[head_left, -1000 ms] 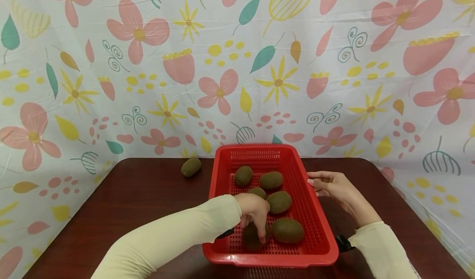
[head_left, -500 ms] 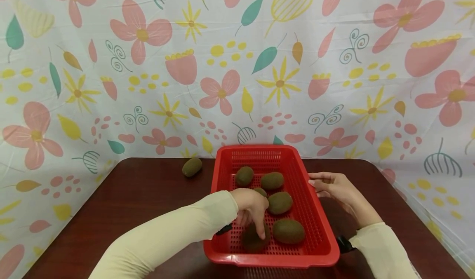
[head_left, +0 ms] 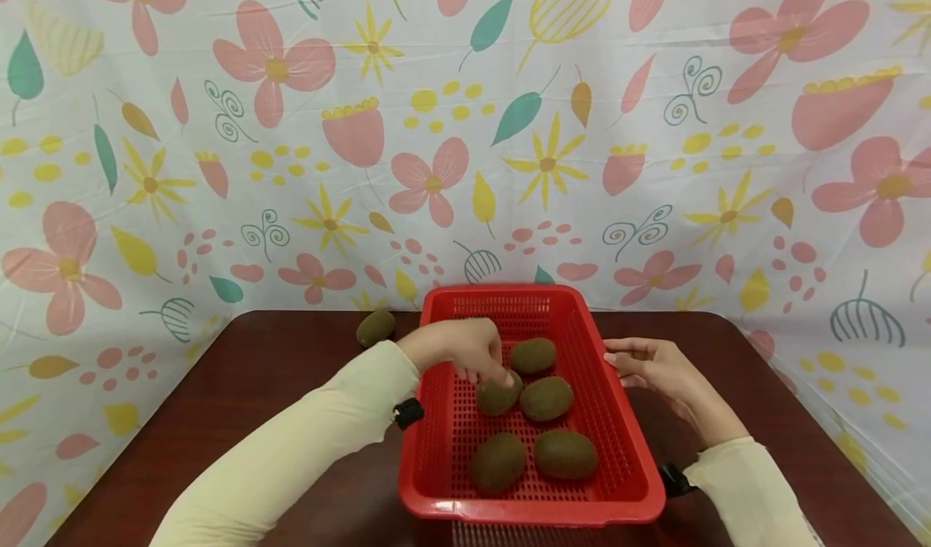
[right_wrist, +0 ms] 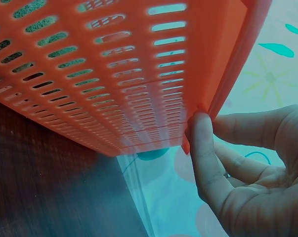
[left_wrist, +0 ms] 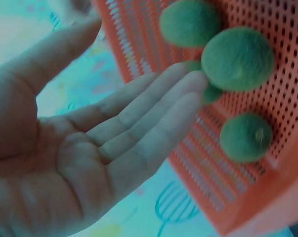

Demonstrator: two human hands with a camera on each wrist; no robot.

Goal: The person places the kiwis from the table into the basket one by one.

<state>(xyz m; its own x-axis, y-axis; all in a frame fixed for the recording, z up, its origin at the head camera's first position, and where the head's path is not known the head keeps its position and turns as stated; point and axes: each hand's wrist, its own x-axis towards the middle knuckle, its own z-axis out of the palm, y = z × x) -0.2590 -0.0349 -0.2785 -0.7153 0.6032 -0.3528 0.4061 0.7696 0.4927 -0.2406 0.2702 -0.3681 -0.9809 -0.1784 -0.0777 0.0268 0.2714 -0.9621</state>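
A red plastic basket (head_left: 527,515) holds several brown kiwis, among them a front-left kiwi (head_left: 498,463), a front-right kiwi (head_left: 566,454) and a back-right kiwi (head_left: 533,355). Over its left half my left hand (head_left: 465,349) reaches in, fingers extended in the left wrist view and nothing in their grasp. Its fingertips are at or just above a middle kiwi (head_left: 498,396); whether they touch cannot be told. The back-left kiwi is hidden behind this hand in the head view. My right hand (head_left: 658,373) pinches the basket's right rim between thumb and fingers.
One more kiwi (head_left: 376,328) lies outside the basket, at the back left of the dark wooden table (head_left: 291,369). A flower-printed cloth (head_left: 436,127) hangs behind the table and along its sides.
My left hand has left the front-left kiwi and moved back and slightly left over the basket. That kiwi stays in place, now uncovered. The right hand keeps its hold on the rim.
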